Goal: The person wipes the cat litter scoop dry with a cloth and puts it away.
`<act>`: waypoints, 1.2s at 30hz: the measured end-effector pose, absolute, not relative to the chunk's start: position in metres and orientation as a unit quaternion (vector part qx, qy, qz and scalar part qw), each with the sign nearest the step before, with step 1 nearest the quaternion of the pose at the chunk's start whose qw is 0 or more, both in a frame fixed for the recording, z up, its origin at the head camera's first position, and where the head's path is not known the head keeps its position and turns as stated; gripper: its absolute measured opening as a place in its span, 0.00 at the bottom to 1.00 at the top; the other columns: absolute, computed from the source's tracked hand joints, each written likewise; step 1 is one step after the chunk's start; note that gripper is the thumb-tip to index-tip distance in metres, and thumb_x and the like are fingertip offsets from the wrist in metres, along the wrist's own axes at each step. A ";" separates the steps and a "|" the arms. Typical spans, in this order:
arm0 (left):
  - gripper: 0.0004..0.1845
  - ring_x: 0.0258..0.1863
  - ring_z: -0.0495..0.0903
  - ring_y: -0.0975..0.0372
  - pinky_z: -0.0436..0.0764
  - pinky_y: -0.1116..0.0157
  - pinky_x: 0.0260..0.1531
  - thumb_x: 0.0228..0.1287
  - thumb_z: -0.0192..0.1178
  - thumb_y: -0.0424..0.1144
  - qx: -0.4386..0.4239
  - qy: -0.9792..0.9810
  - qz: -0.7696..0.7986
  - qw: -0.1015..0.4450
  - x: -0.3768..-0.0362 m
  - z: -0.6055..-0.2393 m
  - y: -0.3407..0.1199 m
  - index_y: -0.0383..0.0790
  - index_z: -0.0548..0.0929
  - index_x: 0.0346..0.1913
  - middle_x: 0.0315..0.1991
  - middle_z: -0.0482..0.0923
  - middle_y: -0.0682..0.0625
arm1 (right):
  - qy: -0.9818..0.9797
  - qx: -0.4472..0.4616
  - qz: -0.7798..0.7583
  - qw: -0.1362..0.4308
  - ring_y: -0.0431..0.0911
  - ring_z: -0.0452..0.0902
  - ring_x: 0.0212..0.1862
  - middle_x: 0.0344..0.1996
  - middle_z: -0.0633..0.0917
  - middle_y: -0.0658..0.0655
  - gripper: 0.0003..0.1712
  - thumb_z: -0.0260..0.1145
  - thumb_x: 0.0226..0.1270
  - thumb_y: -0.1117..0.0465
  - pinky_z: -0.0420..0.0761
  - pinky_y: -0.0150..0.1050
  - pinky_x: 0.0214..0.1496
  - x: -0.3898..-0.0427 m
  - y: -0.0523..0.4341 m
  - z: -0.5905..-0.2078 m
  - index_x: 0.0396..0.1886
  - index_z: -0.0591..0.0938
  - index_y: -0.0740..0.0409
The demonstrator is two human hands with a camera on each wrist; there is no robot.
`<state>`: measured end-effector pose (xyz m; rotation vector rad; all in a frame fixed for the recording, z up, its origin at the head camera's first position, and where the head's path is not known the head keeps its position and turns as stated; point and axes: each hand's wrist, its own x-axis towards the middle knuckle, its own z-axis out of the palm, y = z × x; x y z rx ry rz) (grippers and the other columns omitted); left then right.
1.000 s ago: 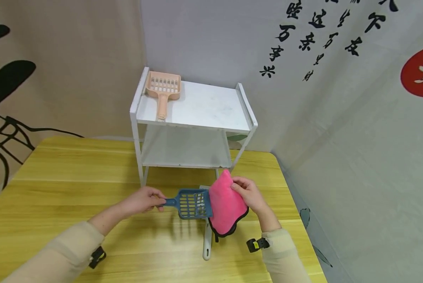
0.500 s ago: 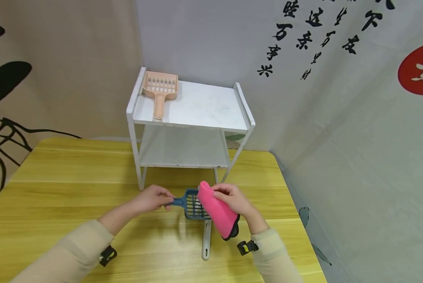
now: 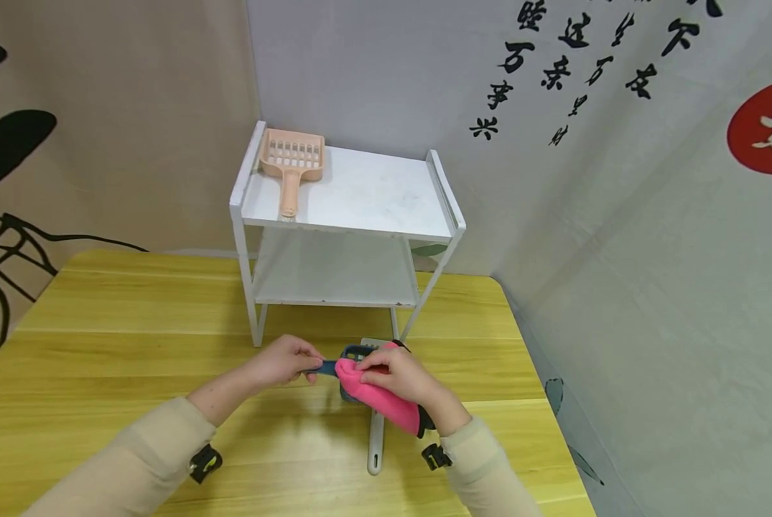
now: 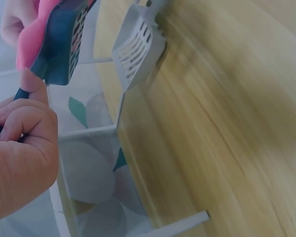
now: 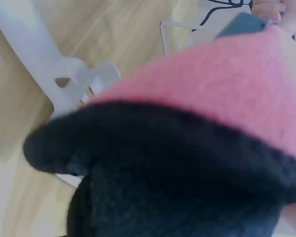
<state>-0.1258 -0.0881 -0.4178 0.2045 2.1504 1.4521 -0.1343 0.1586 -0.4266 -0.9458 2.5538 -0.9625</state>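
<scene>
Head view: pink cloth (image 3: 378, 397) covers most of the blue scoop (image 3: 350, 353); only its handle and upper rim show, centre frame. White scoop (image 3: 376, 445) head hidden under cloth and right hand (image 3: 403, 375). Right wrist view: cloth fills the frame, blurred; the hand is cut off at the lower right edge. Left wrist view: left hand (image 4: 17, 158) is cut off at the left edge and the table (image 4: 227, 123) is blurred.

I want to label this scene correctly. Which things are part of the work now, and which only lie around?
In use:
- blue scoop, handle held by the left hand
- pink cloth, pressed on the scoop by the right hand

Lying about:
- white scoop on the table
- peach scoop on the rack
</scene>
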 end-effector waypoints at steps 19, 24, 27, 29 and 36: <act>0.13 0.11 0.54 0.70 0.55 0.74 0.14 0.68 0.52 0.34 0.082 0.785 0.548 0.278 -0.124 -0.415 -0.094 0.28 0.80 0.47 0.21 0.78 0.52 | 0.905 -0.363 -0.203 0.092 0.43 0.77 0.40 0.34 0.85 0.51 0.07 0.65 0.61 0.63 0.77 0.32 0.43 -0.134 0.181 -0.420 0.37 0.86 0.56; 0.13 0.11 0.54 0.70 0.56 0.75 0.14 0.68 0.52 0.33 0.088 0.783 0.550 0.276 -0.125 -0.419 -0.100 0.26 0.79 0.47 0.21 0.78 0.53 | 0.907 -0.347 -0.215 0.101 0.44 0.79 0.39 0.34 0.85 0.53 0.06 0.65 0.61 0.66 0.79 0.32 0.41 -0.136 0.194 -0.418 0.37 0.86 0.59; 0.12 0.11 0.54 0.70 0.55 0.75 0.14 0.67 0.53 0.33 0.089 0.788 0.542 0.277 -0.126 -0.423 -0.105 0.27 0.80 0.46 0.21 0.79 0.53 | 0.914 -0.326 -0.220 0.099 0.46 0.80 0.39 0.34 0.85 0.54 0.06 0.65 0.60 0.67 0.79 0.32 0.41 -0.139 0.202 -0.419 0.36 0.86 0.60; 0.12 0.10 0.54 0.70 0.55 0.75 0.14 0.67 0.53 0.33 0.088 0.789 0.537 0.284 -0.126 -0.426 -0.107 0.27 0.80 0.45 0.21 0.79 0.53 | 0.919 -0.309 -0.226 0.095 0.46 0.80 0.39 0.34 0.85 0.55 0.06 0.65 0.60 0.67 0.79 0.32 0.39 -0.142 0.206 -0.419 0.36 0.86 0.61; 0.11 0.10 0.54 0.70 0.55 0.75 0.13 0.66 0.55 0.33 0.095 0.793 0.527 0.290 -0.126 -0.435 -0.105 0.29 0.81 0.42 0.19 0.79 0.55 | 0.926 -0.281 -0.246 0.059 0.43 0.77 0.37 0.35 0.85 0.54 0.09 0.66 0.60 0.62 0.77 0.31 0.38 -0.145 0.192 -0.410 0.39 0.86 0.59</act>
